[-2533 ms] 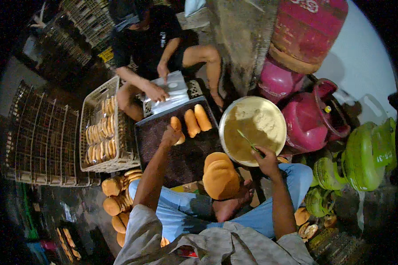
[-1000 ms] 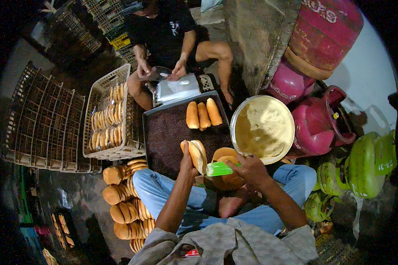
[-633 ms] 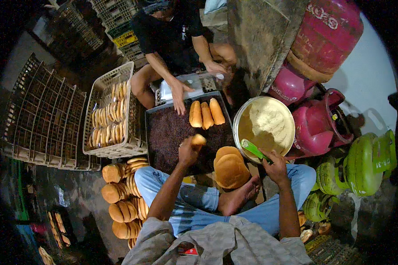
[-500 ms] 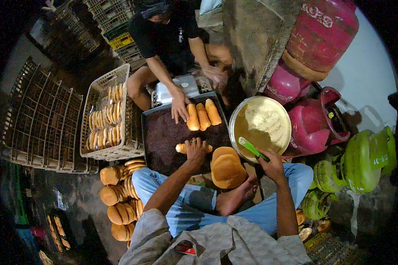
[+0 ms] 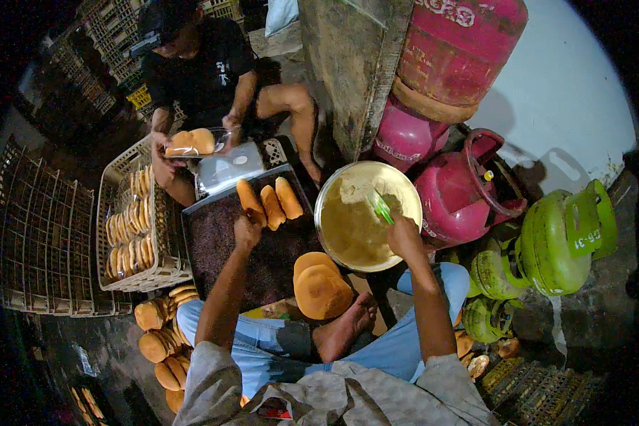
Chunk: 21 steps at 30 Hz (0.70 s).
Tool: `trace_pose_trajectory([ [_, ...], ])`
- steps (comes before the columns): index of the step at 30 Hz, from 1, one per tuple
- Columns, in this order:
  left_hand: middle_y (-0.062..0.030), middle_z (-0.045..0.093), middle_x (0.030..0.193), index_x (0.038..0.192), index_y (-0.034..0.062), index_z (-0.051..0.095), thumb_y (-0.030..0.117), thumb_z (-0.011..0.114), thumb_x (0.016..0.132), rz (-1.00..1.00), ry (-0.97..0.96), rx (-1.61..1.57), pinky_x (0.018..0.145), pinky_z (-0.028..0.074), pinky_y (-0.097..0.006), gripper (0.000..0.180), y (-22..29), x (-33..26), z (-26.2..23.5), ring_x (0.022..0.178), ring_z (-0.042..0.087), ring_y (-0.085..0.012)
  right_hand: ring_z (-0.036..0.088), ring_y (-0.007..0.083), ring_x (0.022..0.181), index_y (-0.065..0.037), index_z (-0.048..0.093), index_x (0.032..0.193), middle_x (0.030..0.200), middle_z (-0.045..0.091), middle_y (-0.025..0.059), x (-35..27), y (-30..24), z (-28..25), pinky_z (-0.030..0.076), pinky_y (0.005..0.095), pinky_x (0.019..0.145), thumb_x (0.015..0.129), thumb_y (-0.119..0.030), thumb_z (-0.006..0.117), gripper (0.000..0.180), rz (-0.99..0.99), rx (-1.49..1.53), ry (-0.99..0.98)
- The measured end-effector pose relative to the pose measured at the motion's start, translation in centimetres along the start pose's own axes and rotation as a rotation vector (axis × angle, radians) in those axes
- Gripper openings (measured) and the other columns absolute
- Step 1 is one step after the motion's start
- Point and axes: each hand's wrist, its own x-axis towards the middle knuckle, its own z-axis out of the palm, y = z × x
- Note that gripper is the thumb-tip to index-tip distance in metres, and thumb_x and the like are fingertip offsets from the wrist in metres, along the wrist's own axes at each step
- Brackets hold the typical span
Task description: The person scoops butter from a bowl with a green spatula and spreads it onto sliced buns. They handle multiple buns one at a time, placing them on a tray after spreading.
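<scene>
My left hand (image 5: pixel 247 231) closes on the near end of a long orange-brown bun (image 5: pixel 250 200) on a dark tray of chocolate sprinkles (image 5: pixel 224 248). Two more buns (image 5: pixel 280 201) lie beside it. My right hand (image 5: pixel 405 238) grips a green spatula (image 5: pixel 380 207), its blade in the pale cream of a round metal bowl (image 5: pixel 324 228). A stack of round bun halves (image 5: pixel 319 285) rests by my bare foot (image 5: pixel 344 330).
Across the tray sits another person (image 5: pixel 199 71), holding buns in a clear bag (image 5: pixel 192 142). A white crate of bagged buns (image 5: pixel 131 227) stands to the left, beside wire racks (image 5: pixel 35 241). Loose buns (image 5: pixel 160 334) lie at my left knee. Pink (image 5: pixel 461 192) and green gas cylinders (image 5: pixel 554 241) crowd the right.
My left hand carried a bun to the far end of the tray beside the others. My right hand moved the spatula into the bowl. The other person lifted buns into a bag.
</scene>
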Motion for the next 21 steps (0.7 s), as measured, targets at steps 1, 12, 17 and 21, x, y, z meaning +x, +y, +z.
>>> trace_pose_trajectory([
  [1,-0.0198,0.061,0.094,0.111,-0.0014,0.061,0.019,0.071,0.081,0.019,0.028,-0.05,0.072,0.054,-0.047,0.038,2.2,-1.4,0.3,0.086,0.064,-0.039,0.065,0.0476,0.096,0.005,0.063,0.109,0.096,0.067,0.0316,1.4,-0.3,0.6,0.05,0.055,0.088,0.084,-0.01,0.059,0.029,-0.006,-0.018,-0.016],
  [12,-0.024,0.05,0.132,0.136,0.0044,0.052,0.038,0.074,0.08,0.533,-0.074,0.111,0.099,0.042,-0.055,0.069,19.3,-24.9,0.9,0.123,0.047,-0.0477,0.063,0.0172,0.057,-0.002,0.06,0.108,0.079,0.066,0.0102,7.0,-4.0,9.3,0.051,0.0338,0.051,0.095,-0.015,0.056,0.019,0.177,0.623,-0.013],
  [17,-0.0195,0.055,0.128,0.135,0.0072,0.053,0.04,0.069,0.083,0.587,-0.383,0.116,0.095,0.044,-0.051,0.064,17.1,-29.5,1.2,0.114,0.056,-0.0397,0.055,0.0098,0.054,-0.005,0.059,0.101,0.074,0.06,0.002,1.0,-2.8,7.1,0.044,0.0266,0.046,0.097,-0.008,0.053,0.008,0.129,0.927,-0.291],
  [21,-0.0157,0.063,0.119,0.131,0.0056,0.055,0.037,0.073,0.088,0.298,-0.523,-0.334,0.091,0.051,-0.05,0.056,15.1,-28.1,-0.2,0.106,0.063,-0.0349,0.057,0.009,0.057,-0.005,0.059,0.103,0.077,0.062,0.0032,-2.9,-3.0,3.4,0.045,0.0258,0.048,0.096,-0.008,0.055,0.008,0.089,0.771,-0.376],
])
